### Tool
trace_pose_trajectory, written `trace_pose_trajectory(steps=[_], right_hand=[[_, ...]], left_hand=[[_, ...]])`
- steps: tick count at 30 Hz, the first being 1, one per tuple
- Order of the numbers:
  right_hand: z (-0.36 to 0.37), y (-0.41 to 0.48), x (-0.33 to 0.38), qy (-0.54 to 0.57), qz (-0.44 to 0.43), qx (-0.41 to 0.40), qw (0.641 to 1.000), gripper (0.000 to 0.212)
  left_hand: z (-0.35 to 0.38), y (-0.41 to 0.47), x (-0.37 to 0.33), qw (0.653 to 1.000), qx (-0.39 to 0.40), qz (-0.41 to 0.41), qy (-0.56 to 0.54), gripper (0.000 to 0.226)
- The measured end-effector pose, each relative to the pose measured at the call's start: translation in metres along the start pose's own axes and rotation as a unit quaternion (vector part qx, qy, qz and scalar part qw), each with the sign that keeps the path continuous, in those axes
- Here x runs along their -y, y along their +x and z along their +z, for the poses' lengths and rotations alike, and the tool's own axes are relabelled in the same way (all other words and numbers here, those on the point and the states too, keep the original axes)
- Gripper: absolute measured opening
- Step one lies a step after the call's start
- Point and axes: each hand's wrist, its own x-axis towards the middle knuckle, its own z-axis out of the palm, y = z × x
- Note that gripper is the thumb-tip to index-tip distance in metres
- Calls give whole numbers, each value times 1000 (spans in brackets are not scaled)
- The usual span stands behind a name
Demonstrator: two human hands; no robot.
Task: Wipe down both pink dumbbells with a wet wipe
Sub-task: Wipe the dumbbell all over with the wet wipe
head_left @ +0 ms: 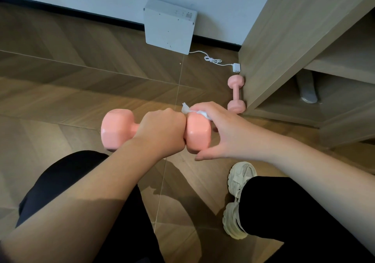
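Note:
My left hand (pixel 162 132) grips the handle of a pink dumbbell (pixel 116 128), held level above the floor. My right hand (pixel 221 132) wraps over the dumbbell's right head and holds a white wet wipe (pixel 194 111) against its top; the thumb reaches under the head. Most of the wipe is hidden under my fingers. A second pink dumbbell (pixel 236 94) lies on the floor farther back, against the side of a wooden cabinet (pixel 284 45).
A white flat box (pixel 169 26) leans on the wall, with a white cable and plug (pixel 236 67) trailing to the cabinet. Wooden herringbone floor (pixel 71 84) spreads left. My black-trousered legs and a pale sneaker (pixel 239 199) are below.

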Motion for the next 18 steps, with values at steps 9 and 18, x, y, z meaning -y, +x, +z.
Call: trace_pose_trajectory(steps=[9,18], right_hand=[[0,2,2,-12,-53,-131,990,76],[-16,-10,-7,-62,-127,-83,986,78]], left_hand=[[-4,10,12,994,-23,30,-102,8],[-10,7,18,972,112,46,-202,35]])
